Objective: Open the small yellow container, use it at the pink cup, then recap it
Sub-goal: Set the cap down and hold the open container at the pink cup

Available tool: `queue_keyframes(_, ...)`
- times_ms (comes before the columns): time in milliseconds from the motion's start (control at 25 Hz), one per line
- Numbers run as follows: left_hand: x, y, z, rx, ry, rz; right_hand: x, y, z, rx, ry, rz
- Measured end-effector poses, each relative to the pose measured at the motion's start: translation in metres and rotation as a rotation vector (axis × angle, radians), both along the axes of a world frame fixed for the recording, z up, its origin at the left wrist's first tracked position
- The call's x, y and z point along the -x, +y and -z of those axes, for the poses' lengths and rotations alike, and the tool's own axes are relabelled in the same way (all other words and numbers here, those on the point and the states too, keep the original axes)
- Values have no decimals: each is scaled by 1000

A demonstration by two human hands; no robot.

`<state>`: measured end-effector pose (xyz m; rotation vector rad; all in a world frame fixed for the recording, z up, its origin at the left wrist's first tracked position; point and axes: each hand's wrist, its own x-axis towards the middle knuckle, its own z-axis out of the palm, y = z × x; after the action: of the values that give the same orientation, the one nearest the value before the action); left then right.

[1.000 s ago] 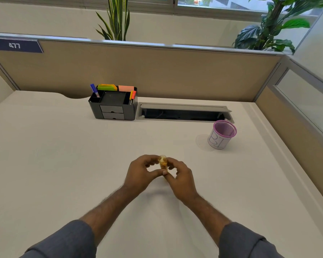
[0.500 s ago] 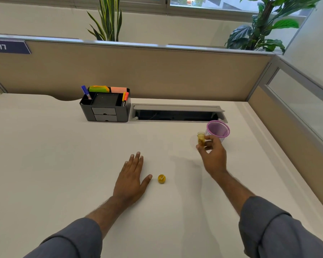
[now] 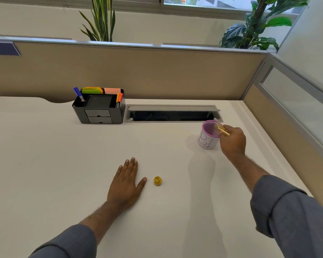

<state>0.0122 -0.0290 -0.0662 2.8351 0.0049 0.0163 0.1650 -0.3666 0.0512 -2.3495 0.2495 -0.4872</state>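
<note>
My right hand (image 3: 232,141) holds the small yellow container (image 3: 221,129), uncapped and tipped on its side with its mouth over the rim of the pink cup (image 3: 207,139). The cup is a pink mesh pot with a white label, standing on the desk at the right. The container's yellow cap (image 3: 157,181) lies on the desk near the middle. My left hand (image 3: 126,183) rests flat on the desk just left of the cap, fingers spread, holding nothing.
A black desk organiser (image 3: 99,107) with pens and sticky notes stands at the back. Beside it is an open cable tray (image 3: 172,114) set into the desk. A partition wall (image 3: 138,71) closes the back and right sides.
Both hands held the container together a second ago. The cap now lies on the desk, my left hand rests flat, and my right hand has carried the container to the cup and tipped it.
</note>
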Motion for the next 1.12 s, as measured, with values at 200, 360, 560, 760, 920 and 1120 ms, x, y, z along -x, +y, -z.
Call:
queue_keyframes(200, -1, 0, 0, 2, 4, 2, -5, -4, -7, 78, 41, 6)
queue_keyframes(360, -1, -1, 0, 7, 9, 0, -6, -3, -10, 101, 79, 4)
queue_keyframes(560, -1, 0, 1, 0, 6, 0, -5, -3, -13, 127, 86, 5)
queue_keyframes(760, -1, 0, 1, 0, 4, -1, -7, -2, -17, 182, 97, -28)
queue_keyframes(920, -1, 0, 1, 5, 6, 1, -10, 1, -20, 266, 100, -105)
queue_keyframes(1120, -1, -1, 0, 8, 16, 4, -16, 2, -25, 234, 135, -112)
